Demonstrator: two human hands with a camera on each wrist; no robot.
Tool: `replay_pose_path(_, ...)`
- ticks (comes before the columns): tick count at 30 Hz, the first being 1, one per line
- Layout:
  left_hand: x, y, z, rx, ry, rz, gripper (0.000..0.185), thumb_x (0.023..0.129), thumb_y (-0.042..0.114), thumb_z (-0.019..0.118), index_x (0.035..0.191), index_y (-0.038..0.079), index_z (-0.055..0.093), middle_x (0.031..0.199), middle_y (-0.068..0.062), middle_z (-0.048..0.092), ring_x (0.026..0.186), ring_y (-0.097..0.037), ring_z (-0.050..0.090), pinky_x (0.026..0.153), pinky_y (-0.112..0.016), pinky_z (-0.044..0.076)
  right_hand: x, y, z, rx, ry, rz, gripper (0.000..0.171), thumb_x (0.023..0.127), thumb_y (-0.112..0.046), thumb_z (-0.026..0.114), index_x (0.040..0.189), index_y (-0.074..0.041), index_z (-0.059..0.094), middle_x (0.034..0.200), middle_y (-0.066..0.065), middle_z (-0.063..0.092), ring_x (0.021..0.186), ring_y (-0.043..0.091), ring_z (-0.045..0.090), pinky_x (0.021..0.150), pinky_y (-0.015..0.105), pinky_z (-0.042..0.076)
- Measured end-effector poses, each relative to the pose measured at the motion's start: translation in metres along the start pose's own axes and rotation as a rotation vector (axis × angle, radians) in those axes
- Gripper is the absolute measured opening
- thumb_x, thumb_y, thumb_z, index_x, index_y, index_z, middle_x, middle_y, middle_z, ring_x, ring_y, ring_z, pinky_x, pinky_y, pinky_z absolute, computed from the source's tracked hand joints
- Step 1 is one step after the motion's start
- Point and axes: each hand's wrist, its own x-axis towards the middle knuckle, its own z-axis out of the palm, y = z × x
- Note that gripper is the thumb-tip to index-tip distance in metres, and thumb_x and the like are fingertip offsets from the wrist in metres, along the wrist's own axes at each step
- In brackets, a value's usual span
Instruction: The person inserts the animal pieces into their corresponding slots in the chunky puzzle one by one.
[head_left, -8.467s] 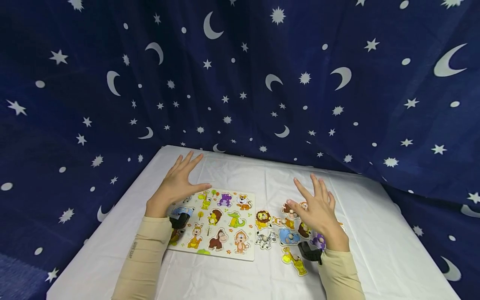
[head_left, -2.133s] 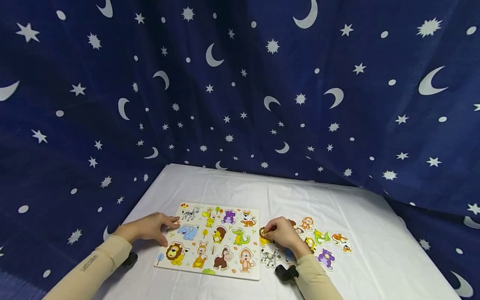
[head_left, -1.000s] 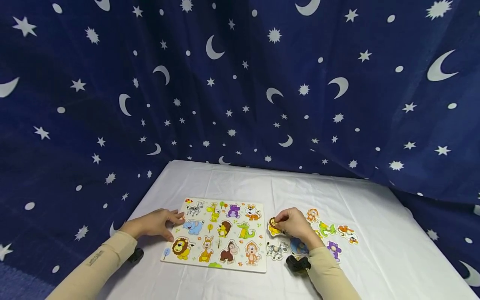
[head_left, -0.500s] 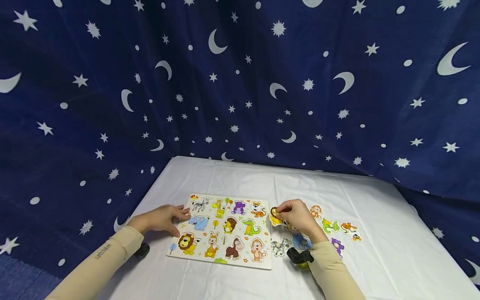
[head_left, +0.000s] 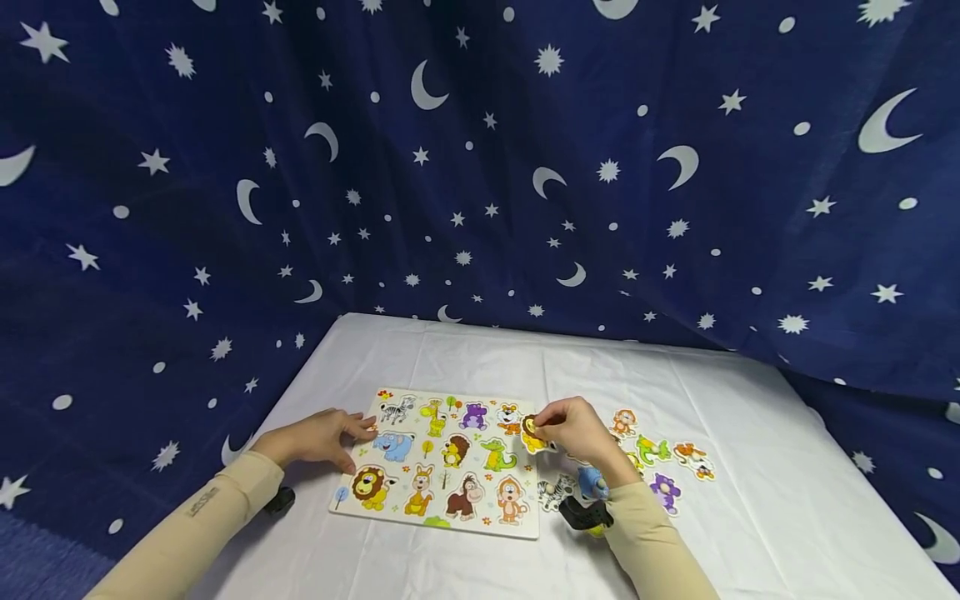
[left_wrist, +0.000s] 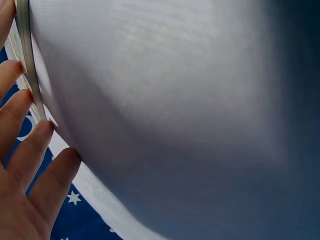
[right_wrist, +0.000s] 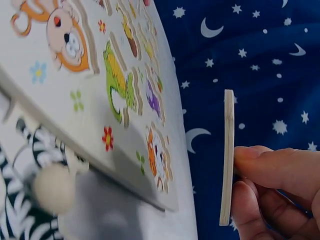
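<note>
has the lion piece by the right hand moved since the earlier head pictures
Yes, leftward: in the head view the lion piece, pinched in the right hand's fingers, now overlaps the board's right edge; earlier it lay just right of it.

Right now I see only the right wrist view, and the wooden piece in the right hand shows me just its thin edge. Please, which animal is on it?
Observer: A lion; the head view shows the printed side of this lion piece in the right hand.
Operator: Thank you. On the puzzle board, where is the lion-shaped recess?
Observer: The lion recess is leftmost in the row nearest the person, beside the kangaroo recess.
Operator: And where is the left hand?
Observer: Its fingertips are at the left edge of the puzzle board.
</note>
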Motion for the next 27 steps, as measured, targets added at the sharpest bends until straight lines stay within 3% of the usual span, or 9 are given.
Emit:
replay_pose_path(8, 0.006, -0.005, 0.002, 0.027, 0.007, 0.029, 0.071, 0.064, 0.024, 0.090, 0.129, 0.007, 0.067, 0.150, -0.011, 0.050, 0.146, -0.044, 0.035, 0.118, -0.061, 0.026, 0.003, -0.001, 0.007, -0.033, -0.018, -0.007, 0.006, 0.083, 0.005, 0.072, 0.089, 0.005, 0.074, 0.084, 0.015, 0.074, 0.071, 0.011, 0.067, 0.066, 0.026, 0.058)
replay_pose_path(27, 0.001, -0.002, 0.002, 0.020, 0.023, 0.022, 0.070, 0.062, 0.022, 0.091, 0.126, 0.005, 0.068, 0.147, -0.013, 0.052, 0.145, -0.045, 0.036, 0.118, -0.061, 0.026, 0.004, -0.007, 0.023, -0.074, -0.062, -0.051, 0.008, 0.080, 0.006, 0.074, 0.087, 0.002, 0.077, 0.092, 0.016, 0.076, 0.074, 0.009, 0.067, 0.068, 0.022, 0.057)
